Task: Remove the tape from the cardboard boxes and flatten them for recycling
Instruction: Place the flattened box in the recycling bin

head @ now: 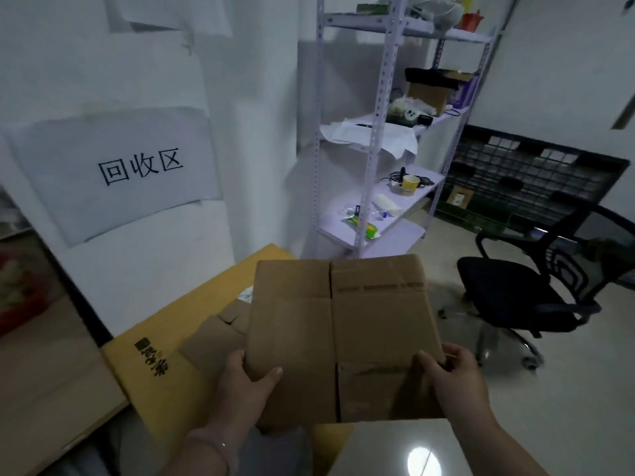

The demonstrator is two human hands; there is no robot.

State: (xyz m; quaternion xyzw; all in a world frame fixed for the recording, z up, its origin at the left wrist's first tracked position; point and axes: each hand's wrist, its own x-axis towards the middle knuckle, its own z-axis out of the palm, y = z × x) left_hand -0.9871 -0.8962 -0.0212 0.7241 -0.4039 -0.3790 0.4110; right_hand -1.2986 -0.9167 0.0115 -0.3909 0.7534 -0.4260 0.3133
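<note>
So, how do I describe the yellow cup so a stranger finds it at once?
Find the pale metal rack against the wall. On the shelf below the loose papers, beside black cables, stands the yellow cup, the only cup there.

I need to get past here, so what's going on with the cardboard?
A person holds a flattened brown cardboard box with both hands: the left hand grips its near left edge, the right hand its near right edge. To its left, a flat yellow cardboard sheet lies below a white paper sign.
</note>
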